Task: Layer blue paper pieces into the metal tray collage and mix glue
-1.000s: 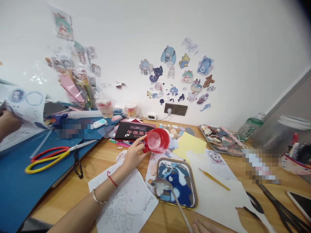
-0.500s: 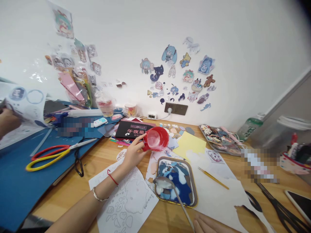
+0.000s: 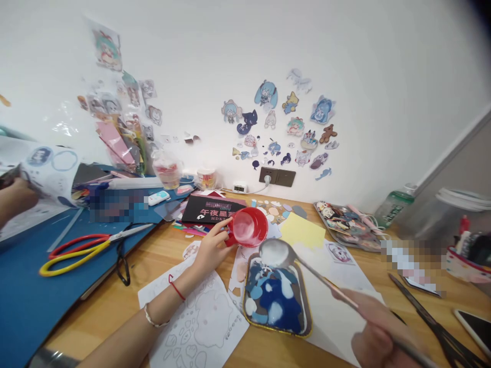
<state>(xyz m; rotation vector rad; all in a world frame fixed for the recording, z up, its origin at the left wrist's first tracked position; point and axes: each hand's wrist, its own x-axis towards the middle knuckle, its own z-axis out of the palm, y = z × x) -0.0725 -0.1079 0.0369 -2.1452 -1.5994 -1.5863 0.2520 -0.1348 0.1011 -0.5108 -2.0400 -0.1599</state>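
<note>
Evidently a spooning step: the right hand (image 3: 378, 327), blurred, is curled round the spoon (image 3: 274, 253), whose bowl sits at four o'clock from the red cup (image 3: 259, 231), over the tray's (image 3: 306, 301) twelve-o'clock edge. The left hand (image 3: 210, 248) grips the cup's handle. Moving on calls for levelness. The cup's contents are unclear.

Cup (image 3: 251, 226) – glossy red plastic, by its look. Metallic sheen noted on the spoon (image 3: 275, 252); bright metal seen in the blades of the red-and-yellow scissors (image 3: 115, 236). Tabletop (image 3: 251, 352) faced in smooth, grained wood. Drawing sheet (image 3: 209, 327), yellow sheet (image 3: 303, 231) – matt paper. Wall (image 3: 184, 61) finished smooth, matt.
</note>
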